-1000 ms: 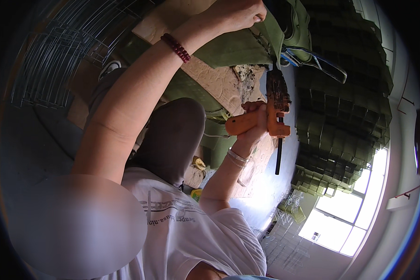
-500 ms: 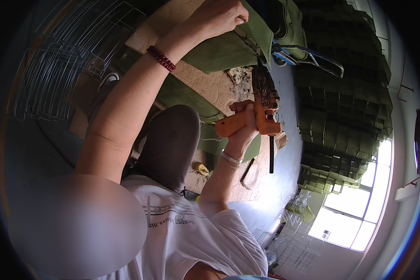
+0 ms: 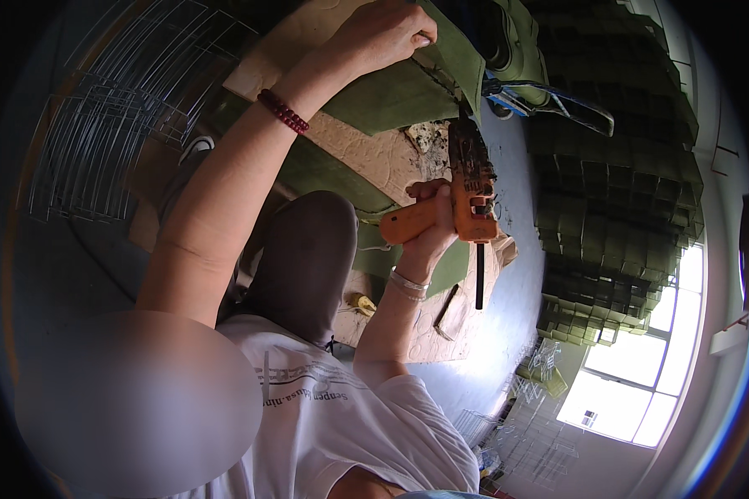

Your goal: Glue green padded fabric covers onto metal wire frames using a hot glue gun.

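My left hand (image 3: 383,37), with a red bead bracelet on its wrist, pinches the edge of a folded green felt piece (image 3: 395,91) at the top of the view. My right hand (image 3: 434,224), wearing a silver bracelet, grips an orange glue gun (image 3: 472,183) crusted with dark residue. The gun's nozzle points up at the lower edge of the green piece, just under my left hand. A black stick juts from the gun's rear. Both lie over a beige board (image 3: 366,158).
Stacks of green pieces (image 3: 616,166) fill the right side. Blue-handled scissors (image 3: 549,96) lie beside them. Wire frames (image 3: 116,125) stand at the left. My knee (image 3: 304,249) in brown trousers is below the board. A bright window (image 3: 641,391) is at lower right.
The glue gun has shifted slightly left, closer under the green piece. My left hand keeps its hold on the piece's edge.
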`<state>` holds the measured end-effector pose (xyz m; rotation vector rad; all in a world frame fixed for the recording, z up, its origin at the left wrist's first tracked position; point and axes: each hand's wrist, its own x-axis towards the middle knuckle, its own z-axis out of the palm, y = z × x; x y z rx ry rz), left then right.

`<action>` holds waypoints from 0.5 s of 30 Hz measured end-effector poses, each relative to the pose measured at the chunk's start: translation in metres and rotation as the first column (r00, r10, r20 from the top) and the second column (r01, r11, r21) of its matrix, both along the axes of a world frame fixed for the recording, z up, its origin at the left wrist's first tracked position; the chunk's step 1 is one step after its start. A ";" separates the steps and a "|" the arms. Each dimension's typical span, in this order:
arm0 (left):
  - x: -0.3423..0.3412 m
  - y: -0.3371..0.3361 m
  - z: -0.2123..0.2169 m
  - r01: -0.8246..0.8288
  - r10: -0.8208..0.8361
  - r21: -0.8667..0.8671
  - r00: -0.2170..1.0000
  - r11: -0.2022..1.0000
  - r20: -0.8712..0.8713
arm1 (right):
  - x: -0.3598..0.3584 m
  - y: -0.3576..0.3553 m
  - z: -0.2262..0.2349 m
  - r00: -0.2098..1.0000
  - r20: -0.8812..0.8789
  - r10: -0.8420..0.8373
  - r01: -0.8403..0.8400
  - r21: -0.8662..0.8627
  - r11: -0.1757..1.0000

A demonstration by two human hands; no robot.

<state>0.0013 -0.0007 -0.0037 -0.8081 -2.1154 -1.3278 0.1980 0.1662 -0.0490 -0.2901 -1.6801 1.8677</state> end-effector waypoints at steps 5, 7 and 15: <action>0.000 -0.001 -0.002 0.006 -0.005 -0.021 0.999 1.000 0.038 | -0.002 -0.007 -0.002 0.998 0.001 0.060 -0.060 -0.019 0.998; -0.001 -0.002 -0.005 -0.003 0.004 -0.010 0.999 1.000 0.036 | -0.003 -0.003 -0.007 0.996 0.008 0.086 -0.086 0.011 0.996; -0.001 -0.001 0.000 0.010 -0.010 0.005 1.000 1.000 0.021 | -0.004 -0.006 -0.002 0.998 0.000 0.062 -0.062 -0.018 0.998</action>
